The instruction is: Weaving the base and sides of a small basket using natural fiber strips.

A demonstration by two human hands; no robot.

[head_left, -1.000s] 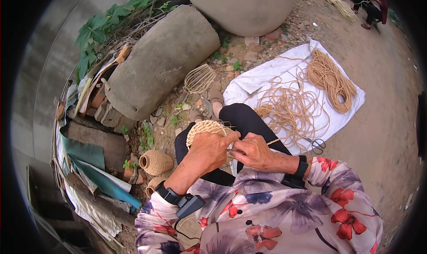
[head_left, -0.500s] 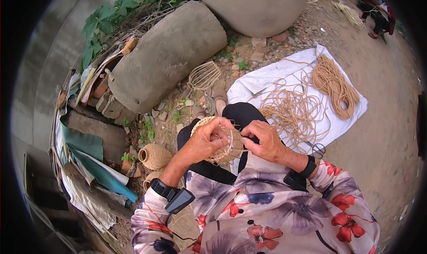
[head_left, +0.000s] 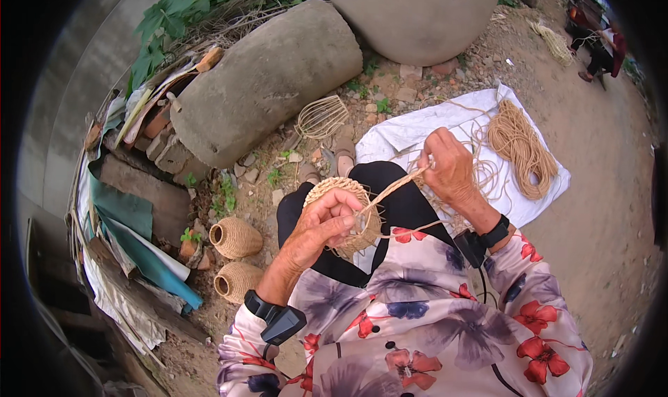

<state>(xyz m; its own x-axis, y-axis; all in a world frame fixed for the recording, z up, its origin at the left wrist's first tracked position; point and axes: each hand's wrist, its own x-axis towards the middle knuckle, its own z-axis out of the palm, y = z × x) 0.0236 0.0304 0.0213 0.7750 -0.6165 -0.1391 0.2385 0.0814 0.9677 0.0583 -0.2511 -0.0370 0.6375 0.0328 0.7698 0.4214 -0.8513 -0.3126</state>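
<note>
A partly woven basket (head_left: pixel 335 186) of tan cord rests between my knees, with bare frame wires showing along its near right side. My left hand (head_left: pixel 313 231) is closed on the basket's near side, thumb and fingers bent over it. Up and to the right, my right hand (head_left: pixel 449 169) pinches a strand of twisted cord (head_left: pixel 396 184), which stretches tight from the basket to my fingers. A second, thinner length of cord runs from the basket toward my right forearm. Part of the basket is hidden behind my left hand.
Two woven cord vases (head_left: pixel 239 240) lie on the ground left of me. An unwoven frame (head_left: pixel 321 117) sits ahead, beside a concrete cylinder (head_left: pixel 268 84). On a white sheet (head_left: pixel 390 134) are a cord coil (head_left: pixel 523 150) and loose cord. Another person (head_left: pixel 604 45) is far right.
My right hand has moved from beside the basket up and to the right, drawing the cord out. My left hand stays at the basket, slightly lower.
</note>
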